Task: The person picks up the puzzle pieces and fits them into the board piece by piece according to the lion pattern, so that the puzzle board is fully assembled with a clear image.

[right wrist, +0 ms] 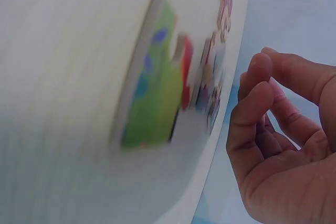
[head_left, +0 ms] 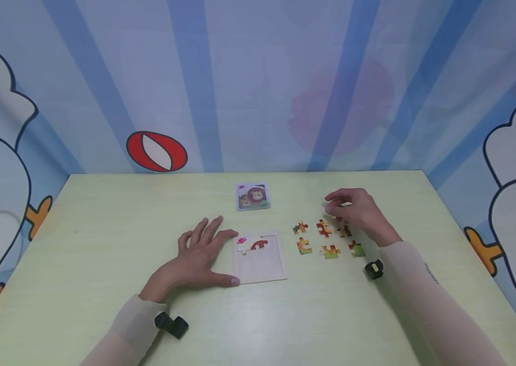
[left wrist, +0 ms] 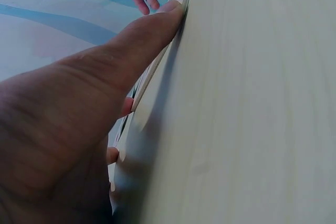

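A square white puzzle tray point(head_left: 260, 267) lies flat on the table. Along its top sit a white puzzle piece with a pink flower point(head_left: 242, 242) and a reddish-brown piece point(head_left: 259, 245). My left hand point(head_left: 198, 262) touches the tray's left side, thumb at the lower corner and index finger at the upper one, the other fingers spread. Several loose puzzle pieces point(head_left: 331, 251) lie right of the tray. Over the far ones hovers my right hand point(head_left: 354, 208), fingers loosely bent; no piece shows between its fingertips in the right wrist view. A green piece point(right wrist: 152, 87) is nearest that camera.
A small picture card of lions point(head_left: 252, 196) lies behind the tray. The pale wooden table point(head_left: 125, 218) ends at a blue striped backdrop point(head_left: 258, 91). Dark wrist cameras point(head_left: 171, 325) are strapped at both sleeves.
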### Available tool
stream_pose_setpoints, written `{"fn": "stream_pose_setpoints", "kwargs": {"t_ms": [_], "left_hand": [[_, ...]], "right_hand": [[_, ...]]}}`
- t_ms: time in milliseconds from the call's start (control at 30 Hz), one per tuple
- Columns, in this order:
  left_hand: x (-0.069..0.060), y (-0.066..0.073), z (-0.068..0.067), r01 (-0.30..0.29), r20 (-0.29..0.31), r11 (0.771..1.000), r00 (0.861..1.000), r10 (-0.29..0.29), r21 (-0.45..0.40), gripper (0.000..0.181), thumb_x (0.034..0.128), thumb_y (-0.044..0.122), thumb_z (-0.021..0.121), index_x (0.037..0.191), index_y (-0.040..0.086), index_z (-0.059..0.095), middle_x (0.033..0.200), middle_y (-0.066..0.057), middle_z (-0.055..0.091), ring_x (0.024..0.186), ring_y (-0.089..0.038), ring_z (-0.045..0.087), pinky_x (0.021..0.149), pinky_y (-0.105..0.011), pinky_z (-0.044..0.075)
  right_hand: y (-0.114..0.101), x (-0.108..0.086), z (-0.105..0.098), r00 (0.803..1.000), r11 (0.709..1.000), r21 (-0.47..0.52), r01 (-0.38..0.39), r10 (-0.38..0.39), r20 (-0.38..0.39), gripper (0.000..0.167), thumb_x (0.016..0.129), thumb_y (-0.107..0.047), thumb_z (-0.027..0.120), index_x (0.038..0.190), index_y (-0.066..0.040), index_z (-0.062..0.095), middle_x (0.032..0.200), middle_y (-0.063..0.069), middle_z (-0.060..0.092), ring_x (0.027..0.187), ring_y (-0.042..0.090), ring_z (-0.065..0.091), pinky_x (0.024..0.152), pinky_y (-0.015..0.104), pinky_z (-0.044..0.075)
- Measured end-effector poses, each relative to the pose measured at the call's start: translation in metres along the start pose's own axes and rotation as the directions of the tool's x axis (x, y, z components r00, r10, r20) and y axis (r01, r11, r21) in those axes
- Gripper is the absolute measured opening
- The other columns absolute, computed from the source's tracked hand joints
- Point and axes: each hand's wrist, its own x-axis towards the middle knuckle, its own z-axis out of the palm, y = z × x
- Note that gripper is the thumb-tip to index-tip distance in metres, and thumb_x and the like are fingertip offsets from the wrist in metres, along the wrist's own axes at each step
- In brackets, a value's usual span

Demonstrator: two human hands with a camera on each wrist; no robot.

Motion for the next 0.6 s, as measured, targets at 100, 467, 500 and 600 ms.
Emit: {"fn": "stream_pose_setpoints", "kwargs": {"t_ms": [100,467,500,600], "left_hand": [[0.000,0.000,0.000,-0.002,-0.001,1.000,1.000,0.002,-0.001,0.100,0.0795,0.064,0.086,0.161,0.028,0.041,0.182,-0.015,0.010,0.167,-0.048,0.002,0.123,-0.076,0.010],[0.000,-0.002,0.001,-0.002,-0.002,1.000,1.000,0.002,0.004,0.100,0.0793,0.065,0.086,0.161,0.028,0.041,0.182,-0.014,0.010,0.167,-0.048,0.002,0.123,-0.076,0.011],[0.000,-0.002,0.001,-0.002,-0.003,1.000,1.000,0.002,0.005,0.100,0.0793,0.065,0.085,0.161,0.029,0.041,0.182,-0.014,0.010,0.167,-0.048,0.003,0.123,-0.076,0.011],[0.000,-0.002,0.001,-0.001,-0.003,1.000,1.000,0.001,0.005,0.100,0.0793,0.066,0.085,0.161,0.029,0.041,0.182,-0.014,0.010,0.167,-0.048,0.003,0.123,-0.076,0.011]], "right_hand": [[0.003,-0.001,-0.004,1.000,1.000,-0.002,-0.013,0.013,-0.011,0.038,0.103,-0.022,0.074,0.137,-0.007,0.069,0.126,0.021,0.070,0.087,0.025,0.077,0.077,0.032,0.060],[0.016,0.001,-0.012,0.995,0.995,-0.014,-0.094,0.094,-0.028,0.046,0.101,-0.024,0.077,0.141,-0.004,0.066,0.132,0.021,0.066,0.088,0.018,0.072,0.075,0.028,0.057],[0.016,0.001,-0.012,0.995,0.995,-0.023,-0.098,0.097,-0.030,0.047,0.101,-0.025,0.077,0.141,-0.004,0.066,0.132,0.020,0.067,0.090,0.019,0.071,0.075,0.028,0.057],[0.017,0.002,-0.012,0.993,0.992,-0.055,-0.111,0.109,-0.037,0.048,0.100,-0.027,0.077,0.142,-0.005,0.066,0.132,0.019,0.067,0.097,0.023,0.068,0.077,0.028,0.056]]}}
